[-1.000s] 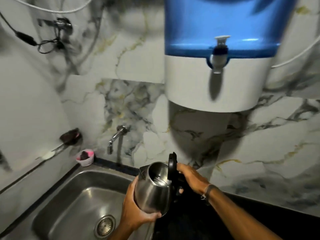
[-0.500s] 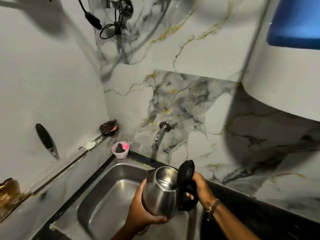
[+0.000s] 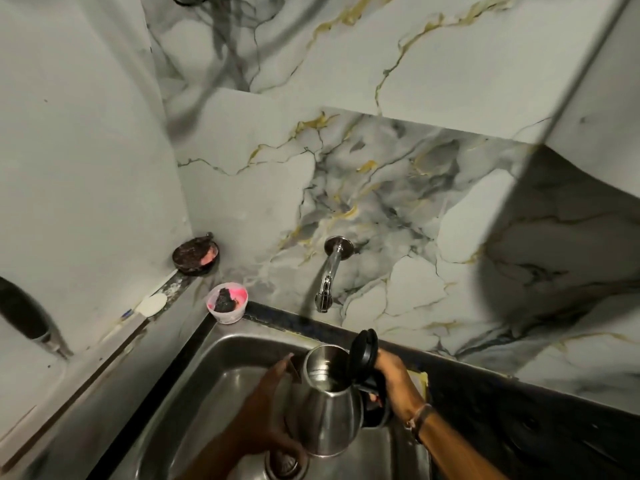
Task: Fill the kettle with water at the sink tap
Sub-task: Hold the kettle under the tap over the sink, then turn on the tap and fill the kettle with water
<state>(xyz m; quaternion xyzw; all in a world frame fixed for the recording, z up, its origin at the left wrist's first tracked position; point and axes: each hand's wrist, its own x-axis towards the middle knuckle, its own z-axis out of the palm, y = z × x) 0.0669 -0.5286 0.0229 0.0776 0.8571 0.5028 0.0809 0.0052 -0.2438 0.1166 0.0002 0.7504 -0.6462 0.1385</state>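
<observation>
Your hands hold the lid-open steel kettle [image 3: 329, 407] over the steel sink [image 3: 221, 386]: left hand [image 3: 266, 414] cupping its body, right hand [image 3: 394, 384] closed on the handle; the chrome wall tap [image 3: 329, 275] is dry, so filling is not begun.

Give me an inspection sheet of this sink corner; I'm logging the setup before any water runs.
Surface: steel sink set in a dark counter; drain partly hidden by the left hand.
Job's things: steel kettle held over the basin, lid flipped open; wall tap above and behind it, no water seen running.
Clutter: small pink cup at the sink corner; dark round dish on the ledge; white disc on the ledge.
Hands: left hand on the kettle body; right hand on the handle.
Cables: dark blurred cable near the top.
Surroundings: marble-pattern wall; plain side wall.
</observation>
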